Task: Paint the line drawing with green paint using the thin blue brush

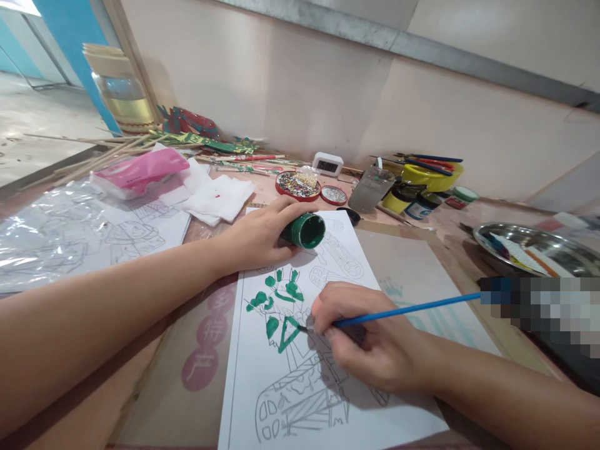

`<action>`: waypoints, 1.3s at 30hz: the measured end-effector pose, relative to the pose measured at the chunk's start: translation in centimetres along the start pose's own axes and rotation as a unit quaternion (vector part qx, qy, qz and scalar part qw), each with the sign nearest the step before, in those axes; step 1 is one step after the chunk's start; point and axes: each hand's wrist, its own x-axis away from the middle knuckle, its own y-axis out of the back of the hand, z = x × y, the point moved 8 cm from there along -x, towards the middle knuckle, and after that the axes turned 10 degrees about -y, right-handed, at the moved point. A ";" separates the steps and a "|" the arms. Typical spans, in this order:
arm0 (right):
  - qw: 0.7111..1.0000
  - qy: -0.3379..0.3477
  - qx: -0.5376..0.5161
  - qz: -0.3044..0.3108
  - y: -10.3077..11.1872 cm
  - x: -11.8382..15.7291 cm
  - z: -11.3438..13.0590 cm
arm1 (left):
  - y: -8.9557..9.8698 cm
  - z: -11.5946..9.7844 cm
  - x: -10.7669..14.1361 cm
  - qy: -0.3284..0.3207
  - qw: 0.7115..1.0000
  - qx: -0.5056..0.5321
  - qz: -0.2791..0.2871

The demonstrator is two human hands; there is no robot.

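Note:
My right hand (370, 337) pinches a thin paintbrush with a blue handle (412, 307). The brush tip touches a white sheet of paper (389, 419) at a triangle outlined in green. A line drawing covers the sheet, and several patches in its upper part are painted green. Above these patches, my left hand (262, 236) is wrapped round a small jar of green paint (307, 230). The jar is tilted on its side over the sheet, its open mouth facing me. Cardboard (154, 400) lies beneath the paper.
At the left lie a pink tissue pack (140, 172), white tissues (220, 197) and plastic-covered drawings (56, 237). Along the wall stand a red tin of beads (297, 185), a white digital clock (328, 164), a cup of cloudy water (372, 189) and paint jars (422, 205). A metal bowl (482, 234) stands right.

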 end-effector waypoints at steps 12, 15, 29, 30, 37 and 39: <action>1.000 0.003 0.003 -0.020 0.1 0.1 -0.3 | -0.1 0.2 0.0 0.004 1.000 -0.017 0.000; 1.000 0.004 0.003 -0.006 0.0 0.1 -0.1 | -0.1 0.1 0.0 0.001 1.000 -0.015 -0.002; 0.999 0.050 -0.004 -0.022 0.3 0.3 0.6 | -0.1 0.2 0.1 0.001 1.000 -0.020 -0.005; 0.998 0.053 -0.002 -0.018 0.3 0.3 0.7 | -0.1 0.2 0.1 0.000 1.000 -0.020 -0.006; 0.998 0.057 0.016 -0.034 1.0 0.2 1.4 | 0.0 0.1 0.1 -0.002 1.000 -0.004 -0.003; 0.995 0.057 0.016 -0.074 1.7 0.3 1.3 | 0.0 0.1 0.2 0.000 1.000 0.005 0.000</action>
